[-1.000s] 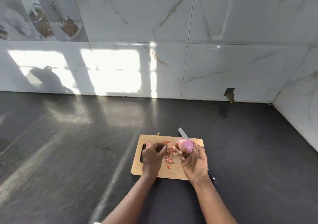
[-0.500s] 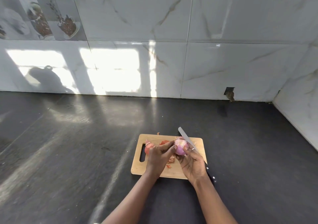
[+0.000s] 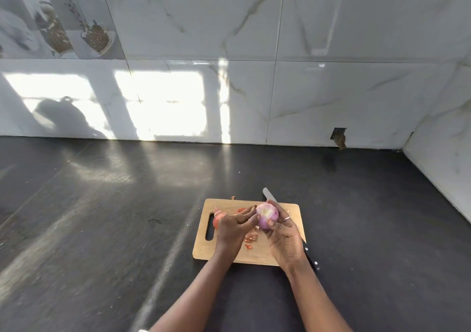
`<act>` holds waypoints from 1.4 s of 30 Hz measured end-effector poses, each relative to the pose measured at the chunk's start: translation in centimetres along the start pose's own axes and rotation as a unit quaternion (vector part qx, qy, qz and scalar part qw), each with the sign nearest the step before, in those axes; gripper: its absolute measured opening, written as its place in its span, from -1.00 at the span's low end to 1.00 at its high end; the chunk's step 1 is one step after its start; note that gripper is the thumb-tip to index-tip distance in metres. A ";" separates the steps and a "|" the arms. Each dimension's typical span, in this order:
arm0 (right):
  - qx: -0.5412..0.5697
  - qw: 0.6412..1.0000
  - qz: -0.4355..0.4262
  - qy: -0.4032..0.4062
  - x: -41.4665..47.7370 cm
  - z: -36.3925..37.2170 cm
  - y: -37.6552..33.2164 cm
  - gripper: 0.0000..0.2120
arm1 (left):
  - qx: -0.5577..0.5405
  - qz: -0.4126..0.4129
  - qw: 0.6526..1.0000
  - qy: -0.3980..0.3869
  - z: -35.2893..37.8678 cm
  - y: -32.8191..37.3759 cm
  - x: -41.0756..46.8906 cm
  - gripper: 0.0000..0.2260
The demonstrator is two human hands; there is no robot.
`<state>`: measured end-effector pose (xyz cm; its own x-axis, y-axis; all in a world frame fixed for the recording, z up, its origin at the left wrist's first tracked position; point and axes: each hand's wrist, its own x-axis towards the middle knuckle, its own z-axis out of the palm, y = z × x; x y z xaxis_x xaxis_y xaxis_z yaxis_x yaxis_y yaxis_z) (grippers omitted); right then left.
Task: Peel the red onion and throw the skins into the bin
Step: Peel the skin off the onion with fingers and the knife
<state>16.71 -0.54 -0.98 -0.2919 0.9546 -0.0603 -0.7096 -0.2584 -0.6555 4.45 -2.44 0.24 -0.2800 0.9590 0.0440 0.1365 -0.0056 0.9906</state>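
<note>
Both hands meet over the wooden cutting board: right hand cups the red onion, left hand pinches its skin. Slick bulb (mostly peeled) could squirt free; knife lies close.

Two hands, left hand and right hand. One red onion, one knife, one cutting board, one table, several loose skins, too small to count.
</note>
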 end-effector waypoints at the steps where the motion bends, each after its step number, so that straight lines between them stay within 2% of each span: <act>1: -0.002 1.000 0.000 0.001 0.0 0.0 0.0 -0.15 | -0.003 -0.001 1.000 0.001 0.0 0.0 0.0 -0.79; 10: -0.017 1.000 -0.003 -0.006 0.0 0.2 0.0 -0.11 | 0.034 0.020 0.999 0.028 0.2 -0.2 0.1 -0.83; 14: -0.015 1.000 -0.008 -0.005 0.0 0.0 0.1 -0.18 | 0.031 0.029 0.998 0.038 0.2 -0.1 0.2 -0.81; 24: -0.033 0.999 -0.009 0.009 0.3 -0.3 0.3 -0.15 | -0.009 -0.010 1.000 -0.004 0.4 -0.1 0.2 -0.76; 32: -0.027 0.999 -0.026 -0.006 0.4 0.1 -0.1 0.00 | -0.016 -0.010 1.000 0.001 0.5 -0.2 0.3 -0.73; 38: -0.033 0.999 -0.028 -0.001 0.6 -0.6 0.4 -0.08 | -0.103 -0.059 0.993 -0.022 0.5 0.5 0.0 -0.80; 42: -0.035 0.999 -0.013 -0.002 0.7 -0.8 0.5 -0.17 | -0.128 -0.075 0.988 -0.046 0.6 0.5 0.1 -0.71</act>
<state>16.64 0.13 -1.99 -0.2775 0.9599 -0.0399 -0.6697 -0.2230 -0.7083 5.05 -2.14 0.71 -0.1903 0.9760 -0.1058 -0.1473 0.0781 0.9860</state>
